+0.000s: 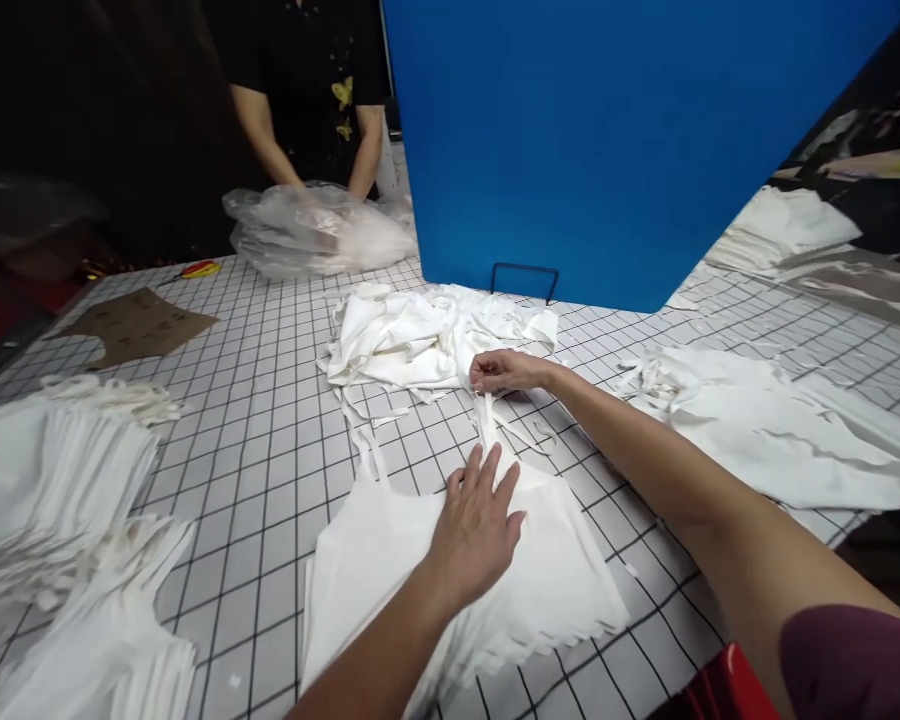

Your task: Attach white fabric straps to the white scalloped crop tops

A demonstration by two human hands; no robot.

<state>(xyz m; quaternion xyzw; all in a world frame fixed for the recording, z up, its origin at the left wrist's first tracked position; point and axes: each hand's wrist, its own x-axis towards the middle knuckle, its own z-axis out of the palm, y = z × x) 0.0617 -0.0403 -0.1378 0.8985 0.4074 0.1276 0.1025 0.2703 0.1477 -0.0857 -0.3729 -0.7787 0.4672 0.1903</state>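
Left hand (476, 530) lies flat, fingers spread, on your white garment (390, 570) just in front of the fabric heap (420, 340). Right hand (502, 372) pinches its strap (487, 420). Looks thin, floppy: take the strap ends.

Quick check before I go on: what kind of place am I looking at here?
Probably a garment workshop. A gridded cutting table carries stacks of white fabric pieces, the left hand flattens a white garment, and a co-worker handles a plastic bag.

blue board (615, 140), cardboard sheet (139, 322), co-worker's plastic bag (315, 230), stacked white fabric (45, 480)
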